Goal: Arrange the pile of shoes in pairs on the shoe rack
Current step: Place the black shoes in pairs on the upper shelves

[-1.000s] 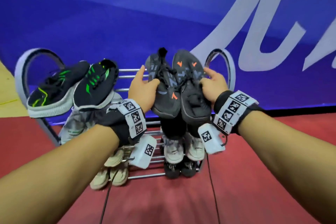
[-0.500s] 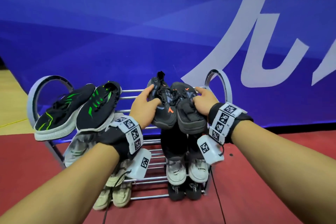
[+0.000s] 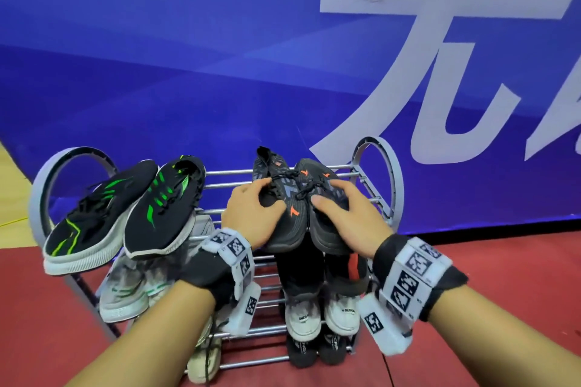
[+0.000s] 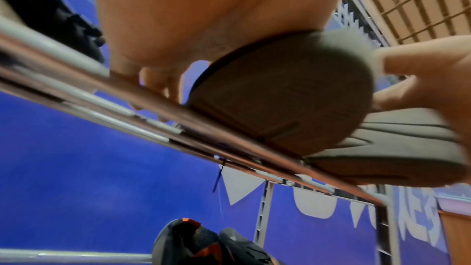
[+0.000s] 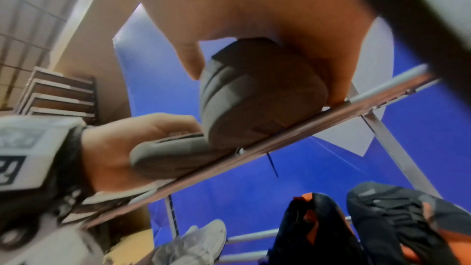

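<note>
Settling the grey pair (image 3: 301, 214) onto the rack's (image 3: 382, 173) top tier beside the green pair (image 3: 125, 214), left hand (image 3: 251, 217) and right hand (image 3: 349, 220) each curl fingers over a shoe, which could slide off the sloping bars if released early.

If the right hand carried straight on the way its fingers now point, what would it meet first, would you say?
The right hand already grips the right dark orange-marked shoe; past it, probably the shoe rack rear bars, though depth is unclear.
</note>
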The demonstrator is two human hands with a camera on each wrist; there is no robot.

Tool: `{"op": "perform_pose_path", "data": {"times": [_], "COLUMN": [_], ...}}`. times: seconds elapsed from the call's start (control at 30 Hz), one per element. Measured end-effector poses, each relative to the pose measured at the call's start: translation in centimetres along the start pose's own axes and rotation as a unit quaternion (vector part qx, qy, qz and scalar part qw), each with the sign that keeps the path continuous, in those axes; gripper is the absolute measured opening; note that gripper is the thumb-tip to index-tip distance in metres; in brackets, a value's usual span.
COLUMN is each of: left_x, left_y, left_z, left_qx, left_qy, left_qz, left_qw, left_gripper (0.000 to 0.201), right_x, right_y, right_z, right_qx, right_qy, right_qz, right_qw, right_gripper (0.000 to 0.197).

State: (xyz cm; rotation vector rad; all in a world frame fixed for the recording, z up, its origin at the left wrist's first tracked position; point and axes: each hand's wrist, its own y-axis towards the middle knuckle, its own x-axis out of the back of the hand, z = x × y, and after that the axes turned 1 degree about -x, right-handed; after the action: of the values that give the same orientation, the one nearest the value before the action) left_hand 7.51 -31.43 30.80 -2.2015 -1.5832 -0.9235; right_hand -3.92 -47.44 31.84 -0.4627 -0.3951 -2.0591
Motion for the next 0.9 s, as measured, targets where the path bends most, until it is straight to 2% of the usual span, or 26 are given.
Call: {"op": "perform_pose_path", "data": {"times": [0.07,0.1,0.17,0.27,0.4,0.53,0.63,0.73,0.8,0.9], "left_x": [-0.3,-0.6,-1.2,-1.8,-1.9,-1.7,-2.1,-2.7,-2.8,-2.9], "left_y": [-1.1,-1.6,-2.6,-2.9,-3.3,-2.7,-2.5,-2.4,-2.3,-2.0], "left_z": [-0.5,-0.7,-0.7,-0.5,-1.0,-1.7,-1.6,-1.9,-2.2,-2.5], "left_qx": [0.011,0.013,-0.009,-0.051,-0.038,-0.036,-0.048,-0.025,0.015,0.051], "left_qy": [0.023,0.031,0.027,0.056,0.111,0.067,0.071,0.11,0.179,0.221], "left_qz": [-0.009,-0.001,0.02,0.036,0.039,0.032,0.01,-0.005,-0.016,-0.004], "left_qw": [1.0,0.999,0.999,0.996,0.992,0.997,0.996,0.994,0.984,0.974], "left_gripper": [0.07,0.067,0.066,0.084,0.104,0.088,0.082,0.089,0.1,0.105], "right_x": [-0.3,-0.4,-0.5,-0.4,0.5,2.1,2.7,2.3,1.8,1.5], "right_y": [-0.7,-0.8,-0.7,-0.5,0.3,1.3,1.0,1.2,1.6,1.9], "right_z": [-0.6,-0.8,-1.1,-1.1,-0.9,-1.1,-1.6,-1.7,-1.5,-1.5], "right_qx": [0.021,0.031,0.05,0.065,0.066,0.045,0.031,0.023,0.015,0.007], "right_qy": [-0.056,-0.096,-0.16,-0.16,-0.161,-0.218,-0.292,-0.331,-0.345,-0.347], "right_qz": [0.019,0.024,0.021,-0.009,-0.046,-0.034,-0.011,-0.026,-0.034,-0.05], "right_qw": [0.998,0.995,0.986,0.985,0.984,0.974,0.956,0.943,0.938,0.936], "right_gripper": [0.098,0.102,0.097,0.084,0.069,0.057,0.053,0.054,0.054,0.047]}}
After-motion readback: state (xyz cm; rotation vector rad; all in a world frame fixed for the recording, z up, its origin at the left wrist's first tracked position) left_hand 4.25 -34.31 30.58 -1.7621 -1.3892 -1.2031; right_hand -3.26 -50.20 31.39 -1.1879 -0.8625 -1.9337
